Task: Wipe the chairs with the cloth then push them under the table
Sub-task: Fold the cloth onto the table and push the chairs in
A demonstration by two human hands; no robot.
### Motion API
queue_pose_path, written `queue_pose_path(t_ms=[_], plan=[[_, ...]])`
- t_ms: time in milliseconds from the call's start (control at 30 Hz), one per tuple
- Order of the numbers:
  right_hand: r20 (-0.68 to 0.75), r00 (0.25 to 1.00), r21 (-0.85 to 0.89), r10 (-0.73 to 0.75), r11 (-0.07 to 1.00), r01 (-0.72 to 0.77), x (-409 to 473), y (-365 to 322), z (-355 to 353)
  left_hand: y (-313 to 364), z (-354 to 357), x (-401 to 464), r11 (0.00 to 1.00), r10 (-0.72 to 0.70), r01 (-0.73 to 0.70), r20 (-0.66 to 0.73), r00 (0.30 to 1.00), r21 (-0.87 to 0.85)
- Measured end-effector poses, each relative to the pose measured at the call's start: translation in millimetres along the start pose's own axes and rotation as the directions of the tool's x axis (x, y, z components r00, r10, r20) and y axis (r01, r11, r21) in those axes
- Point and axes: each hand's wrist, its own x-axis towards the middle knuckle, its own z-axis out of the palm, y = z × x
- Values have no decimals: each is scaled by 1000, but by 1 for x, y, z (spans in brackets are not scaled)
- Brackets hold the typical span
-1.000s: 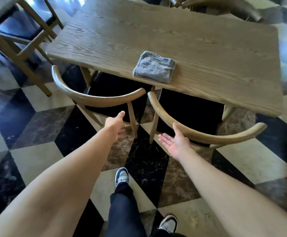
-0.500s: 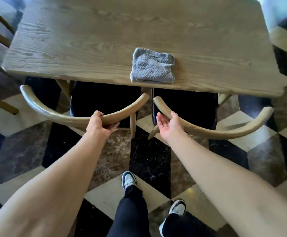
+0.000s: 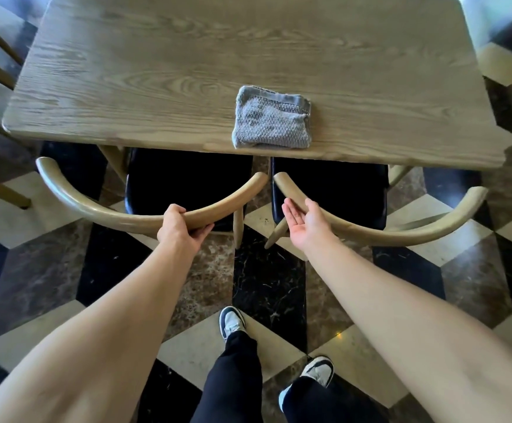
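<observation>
Under the table both chairs sit deeper now, left hand (image 3: pixel 179 228) gripping, right hand (image 3: pixel 304 223) flat.

Both forearms were bare from the near edge of the view up to the wrists, with no sleeve showing on either. The left hand (image 3: pixel 181 228) and the right hand (image 3: pixel 305 224) wore no gloves, and no ring, watch or band could be seen on them. The legs were clad in dark trousers (image 3: pixel 233 380), black or very dark navy, loose at the hem where they fell over the shoes. The left sneaker (image 3: pixel 232 322) had a white toe panel framed by dark overlays and a pale sole edge. The right sneaker (image 3: pixel 318 369), nearer the view's lower edge than the left sneaker, showed the same dark-and-white pattern.
</observation>
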Motion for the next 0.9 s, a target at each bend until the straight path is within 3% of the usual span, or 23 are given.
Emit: queue_pose_path(t_ms=[333,900], plan=[[38,999,-108,-16,994,20,1,4,-9,0,2,-1,1000,22,-22,-21,1000,-4],[64,998,-58,-9,998,13,3,4,-5,2,7,-5,1000,9,-10,-51,999,-24]])
